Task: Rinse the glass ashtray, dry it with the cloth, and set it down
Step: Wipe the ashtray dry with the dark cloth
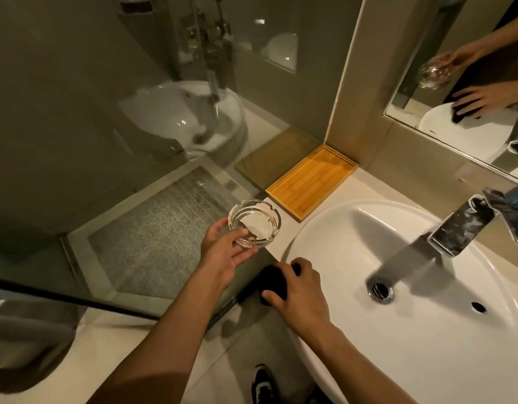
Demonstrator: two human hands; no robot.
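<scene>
A round clear glass ashtray [254, 223] with a notched rim is held tilted at the left end of the counter, just left of the sink. My left hand [222, 247] grips its near edge with thumb and fingers. A dark cloth [273, 282] lies bunched on the counter's front corner beside the basin. My right hand [298, 293] rests on top of it, fingers curled over the fabric; most of the cloth is hidden under the hand.
A white basin [353, 237] with a chrome drain [380, 290] fills the right side, and a chrome tap [458, 225] overhangs it. A wooden tray [311, 182] sits at the counter's back corner. A glass shower partition [135, 141] stands left. A mirror [467, 83] is above.
</scene>
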